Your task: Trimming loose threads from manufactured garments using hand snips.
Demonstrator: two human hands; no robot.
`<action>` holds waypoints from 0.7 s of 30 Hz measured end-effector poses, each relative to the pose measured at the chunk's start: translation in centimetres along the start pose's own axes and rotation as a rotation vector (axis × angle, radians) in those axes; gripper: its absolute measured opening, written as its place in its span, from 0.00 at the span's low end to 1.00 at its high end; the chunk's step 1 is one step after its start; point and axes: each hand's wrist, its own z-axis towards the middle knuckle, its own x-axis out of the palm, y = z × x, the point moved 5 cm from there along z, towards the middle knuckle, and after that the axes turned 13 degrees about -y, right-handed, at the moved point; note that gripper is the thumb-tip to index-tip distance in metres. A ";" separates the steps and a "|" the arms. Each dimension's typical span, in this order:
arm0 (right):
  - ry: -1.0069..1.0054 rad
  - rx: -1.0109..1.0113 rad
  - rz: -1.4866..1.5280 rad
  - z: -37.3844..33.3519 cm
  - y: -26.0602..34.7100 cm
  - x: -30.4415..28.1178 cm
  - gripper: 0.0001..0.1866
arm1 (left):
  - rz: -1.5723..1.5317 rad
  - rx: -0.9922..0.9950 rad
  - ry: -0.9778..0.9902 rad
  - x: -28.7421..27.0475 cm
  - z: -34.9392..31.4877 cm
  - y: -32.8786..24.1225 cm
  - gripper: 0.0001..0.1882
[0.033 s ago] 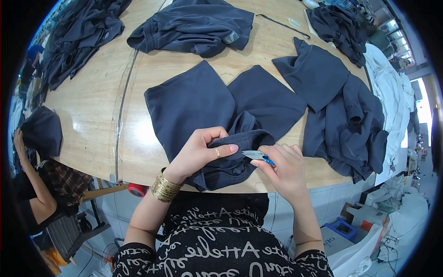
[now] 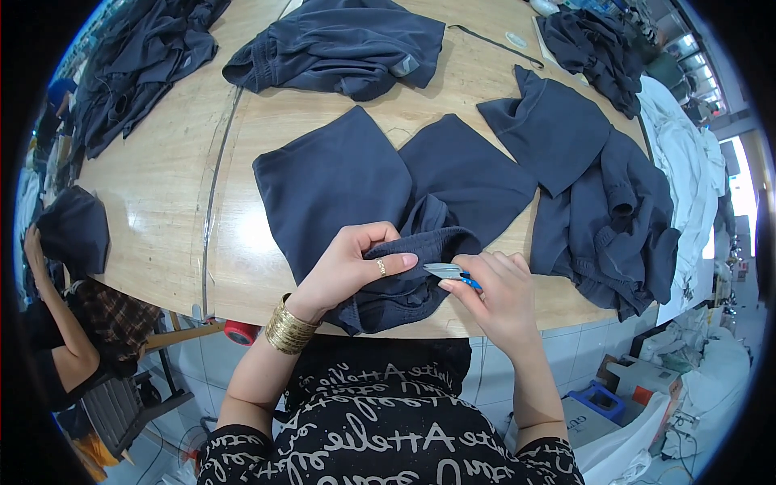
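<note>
Dark navy shorts [image 2: 339,174] lie across the near part of the table, legs spread away from me and the elastic waistband toward me. My left hand [image 2: 361,263] pinches the waistband, thumb on top and fingers tucked in the cloth. In my right hand [image 2: 499,293] are small thread snips [image 2: 446,270] with silvery blades and a blue handle. Their tips point left at the waistband, close to my left thumb. Whether the blades touch the cloth or a thread I cannot make out.
More navy garments lie to the right [image 2: 602,210], at the far middle [image 2: 339,48] and far left [image 2: 145,65] of the wooden table [image 2: 162,210]. A dark cord [image 2: 497,45] rests at the back. At the left edge, another person's hand [image 2: 34,246] holds dark cloth.
</note>
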 end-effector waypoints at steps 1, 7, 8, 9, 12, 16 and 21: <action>-0.001 -0.006 -0.001 0.0 0.0 0.0 0.15 | 0.001 0.000 0.000 0.0 0.0 0.0 0.11; 0.024 0.008 -0.016 0.1 0.1 0.0 0.14 | -0.001 0.001 0.003 0.0 0.0 0.0 0.11; 0.025 0.002 -0.024 0.1 0.1 -0.1 0.14 | -0.011 -0.004 0.006 0.1 0.0 -0.1 0.11; 0.024 0.002 -0.024 0.1 0.1 -0.1 0.14 | -0.020 -0.010 0.010 0.1 0.0 -0.1 0.10; 0.031 -0.005 -0.017 0.1 0.0 0.0 0.14 | -0.016 -0.008 0.013 0.0 0.0 0.0 0.10; 0.037 -0.013 -0.031 0.2 0.0 -0.1 0.14 | -0.018 -0.013 0.013 0.2 0.0 -0.1 0.10; 0.029 -0.023 -0.026 0.3 0.0 -0.1 0.14 | -0.011 -0.025 0.004 0.2 0.0 -0.3 0.10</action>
